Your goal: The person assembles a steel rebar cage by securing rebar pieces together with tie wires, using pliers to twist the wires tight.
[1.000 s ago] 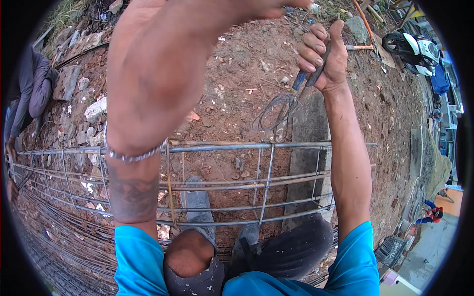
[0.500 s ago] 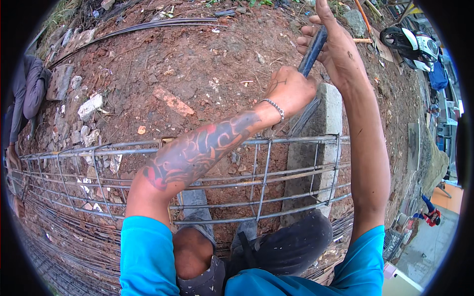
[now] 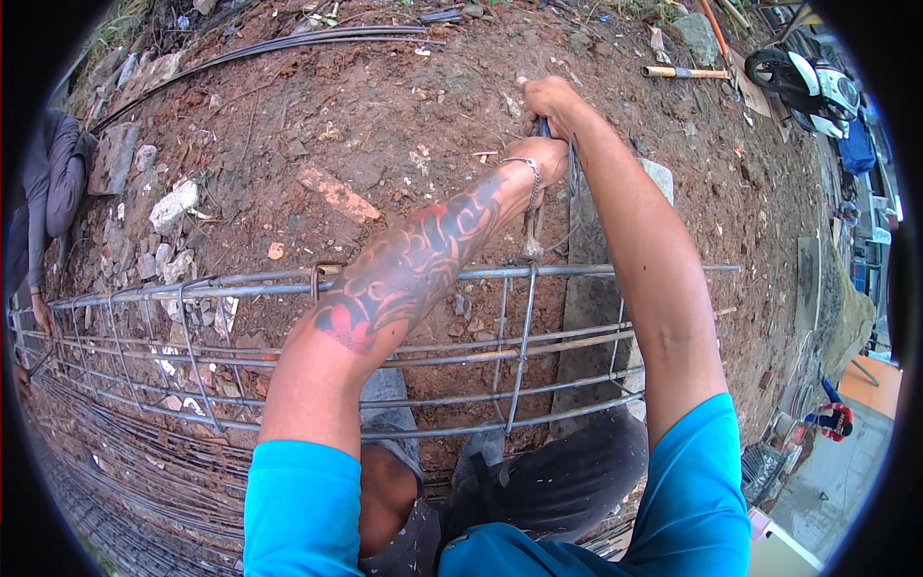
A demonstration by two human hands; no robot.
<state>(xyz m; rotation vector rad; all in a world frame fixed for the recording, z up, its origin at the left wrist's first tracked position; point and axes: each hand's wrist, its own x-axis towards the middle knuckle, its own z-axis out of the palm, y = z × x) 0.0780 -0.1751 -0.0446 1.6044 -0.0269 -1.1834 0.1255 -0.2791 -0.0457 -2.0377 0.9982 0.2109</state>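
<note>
My left hand (image 3: 542, 160) is closed in a fist round a dark blue, rod-shaped piece (image 3: 544, 127), of which only a short stretch shows. Just above it, my right hand (image 3: 555, 100) curls its fingers over the upper end of the same piece; its exact kind is hidden. Thin dark wires (image 3: 574, 173) hang beside my right wrist, and more strands trail below my left fist. Both hands are held beyond a long rebar cage (image 3: 519, 351) of steel bars and square stirrups, which lies across in front of my legs.
A concrete block (image 3: 596, 226) lies under the cage's right part. Loose rods (image 3: 327, 38) lie far left, with a brick piece (image 3: 336, 195) and rubble nearer. Another person (image 3: 58, 183) crouches at the left by the cage. A motorbike (image 3: 808, 91) stands far right; many bars lie lower left.
My right hand has come down and left from its open, raised pose and closed on the dark rod's end. My left hand has shifted left. The cage's right end now reaches farther right.
</note>
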